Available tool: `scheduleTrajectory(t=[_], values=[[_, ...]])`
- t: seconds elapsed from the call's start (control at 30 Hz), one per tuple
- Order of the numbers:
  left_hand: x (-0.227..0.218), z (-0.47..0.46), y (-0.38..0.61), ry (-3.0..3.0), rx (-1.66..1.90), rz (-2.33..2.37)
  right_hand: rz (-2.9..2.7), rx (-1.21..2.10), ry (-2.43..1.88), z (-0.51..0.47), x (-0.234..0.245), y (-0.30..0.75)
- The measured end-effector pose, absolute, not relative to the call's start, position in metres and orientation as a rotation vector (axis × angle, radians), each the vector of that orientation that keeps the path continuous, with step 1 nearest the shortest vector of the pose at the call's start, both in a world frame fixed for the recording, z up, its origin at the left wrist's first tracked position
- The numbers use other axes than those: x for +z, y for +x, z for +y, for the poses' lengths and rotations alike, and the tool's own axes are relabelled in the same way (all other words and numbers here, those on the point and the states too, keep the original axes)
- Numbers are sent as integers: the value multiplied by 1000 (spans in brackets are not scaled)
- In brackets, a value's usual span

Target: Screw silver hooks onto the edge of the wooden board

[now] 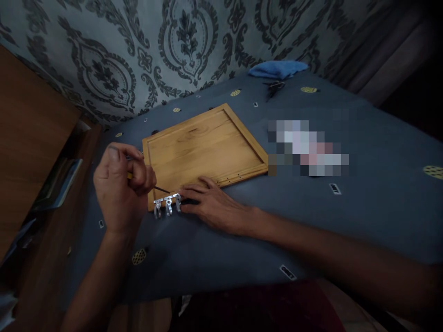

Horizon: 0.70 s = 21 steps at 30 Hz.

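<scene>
A framed wooden panel (197, 143) lies on the cloth-covered table, with small dark holes along its near edge. At its near left corner sits a silver metal hook rail (168, 199) with several curved hooks that overhang the edge. My left hand (121, 184) is closed around a screwdriver (162, 189); a bit of yellow handle shows, and the thin dark shaft points at the rail. Whether its tip touches the rail, I cannot tell. My right hand (216, 205) lies with fingers stretched over the panel's near edge, fingertips at the rail's right end.
At the back of the table (374, 203) lie a blue cloth (278, 69) and a dark object (274, 87) in front of it. A pixelated patch hides something right of the panel. A wooden cabinet (31, 138) stands at the left, a patterned wall (145, 55) behind.
</scene>
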<state>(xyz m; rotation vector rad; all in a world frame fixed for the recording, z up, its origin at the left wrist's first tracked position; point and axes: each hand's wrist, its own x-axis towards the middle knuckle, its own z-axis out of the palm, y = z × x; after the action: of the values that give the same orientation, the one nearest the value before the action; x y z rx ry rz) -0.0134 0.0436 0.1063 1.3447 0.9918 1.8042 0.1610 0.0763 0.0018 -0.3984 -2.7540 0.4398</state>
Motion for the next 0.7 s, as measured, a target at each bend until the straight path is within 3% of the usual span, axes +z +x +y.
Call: scheduleTrajectory(t=[0.7], values=[[84, 44, -7, 1217, 1773, 1060, -2739, 460, -390, 76, 1, 160]])
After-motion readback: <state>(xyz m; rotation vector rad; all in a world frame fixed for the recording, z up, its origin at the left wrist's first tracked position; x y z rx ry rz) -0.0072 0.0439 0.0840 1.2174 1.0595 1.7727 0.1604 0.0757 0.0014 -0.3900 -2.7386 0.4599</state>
